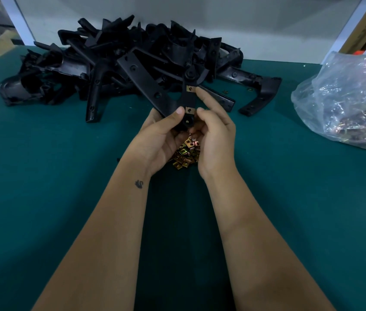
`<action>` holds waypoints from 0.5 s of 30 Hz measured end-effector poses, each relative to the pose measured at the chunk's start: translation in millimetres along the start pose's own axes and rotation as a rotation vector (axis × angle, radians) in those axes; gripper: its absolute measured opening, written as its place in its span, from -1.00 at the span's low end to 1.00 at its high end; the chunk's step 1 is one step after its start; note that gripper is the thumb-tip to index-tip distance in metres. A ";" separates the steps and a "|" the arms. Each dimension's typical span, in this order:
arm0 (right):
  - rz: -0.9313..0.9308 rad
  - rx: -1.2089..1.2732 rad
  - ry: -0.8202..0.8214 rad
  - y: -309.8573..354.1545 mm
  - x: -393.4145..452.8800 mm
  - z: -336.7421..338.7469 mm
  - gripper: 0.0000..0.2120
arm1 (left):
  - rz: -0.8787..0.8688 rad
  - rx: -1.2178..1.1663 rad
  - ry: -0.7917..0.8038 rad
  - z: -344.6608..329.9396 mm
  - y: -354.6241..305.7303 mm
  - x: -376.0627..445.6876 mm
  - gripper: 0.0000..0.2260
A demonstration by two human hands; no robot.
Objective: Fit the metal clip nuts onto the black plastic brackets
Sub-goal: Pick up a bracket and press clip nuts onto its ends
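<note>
Held up over the green table (43,198), between both hands: one black plastic bracket (187,102), a narrow strip standing nearly upright with a round boss at each end. Gripped low down by the left hand (162,140), fingers curled round the lower part, thumb pressed flat on the front face just left of the lower clip nut (189,110). Pinched from the other side by the right hand (213,135), thumb at the right edge of that same nut, index finger stretched up so the tip touches the bracket beside the upper clip nut (190,88). Both nuts seated on the strip, brass-coloured, each with a small hole in the middle.

Directly below the hands, partly hidden by the palms: a heap of loose clip nuts (185,156) lying on the table. Possibly a few cupped inside the right palm as well; too shadowed to tell.

Further back, against the grey wall: a big tangled pile of black brackets (110,63), long arms pointing every way, one wide flat piece (146,84) leaning forward just beside the held bracket. Off to the right, well apart from the hands: a clear plastic bag (346,104), crumpled, with more metal parts at its bottom.
</note>
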State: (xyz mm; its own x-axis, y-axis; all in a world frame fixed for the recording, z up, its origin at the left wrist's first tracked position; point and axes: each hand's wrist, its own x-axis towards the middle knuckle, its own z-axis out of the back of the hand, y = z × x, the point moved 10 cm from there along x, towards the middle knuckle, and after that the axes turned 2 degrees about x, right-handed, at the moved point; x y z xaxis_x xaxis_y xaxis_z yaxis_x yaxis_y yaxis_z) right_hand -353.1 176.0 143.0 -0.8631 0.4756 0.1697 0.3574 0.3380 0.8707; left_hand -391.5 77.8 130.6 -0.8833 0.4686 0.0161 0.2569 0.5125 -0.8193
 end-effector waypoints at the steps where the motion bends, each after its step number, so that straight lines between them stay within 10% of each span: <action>1: -0.007 0.005 -0.006 -1.1 -0.4 0.5 -0.67 | 0.004 0.029 -0.009 0.4 0.4 -0.4 -0.62; 15: -0.066 -0.180 -0.187 -2.9 -26.9 3.0 -0.85 | -0.034 0.140 -0.318 -6.0 6.9 -17.5 -0.78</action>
State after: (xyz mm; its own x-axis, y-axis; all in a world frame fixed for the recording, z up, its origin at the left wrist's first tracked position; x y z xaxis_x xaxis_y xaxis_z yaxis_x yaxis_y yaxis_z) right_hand -329.9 164.7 134.5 -0.7953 0.6052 0.0362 0.2191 0.2312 0.9479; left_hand -371.9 77.5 128.1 -0.9742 0.1936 -0.1163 0.1881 0.4102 -0.8924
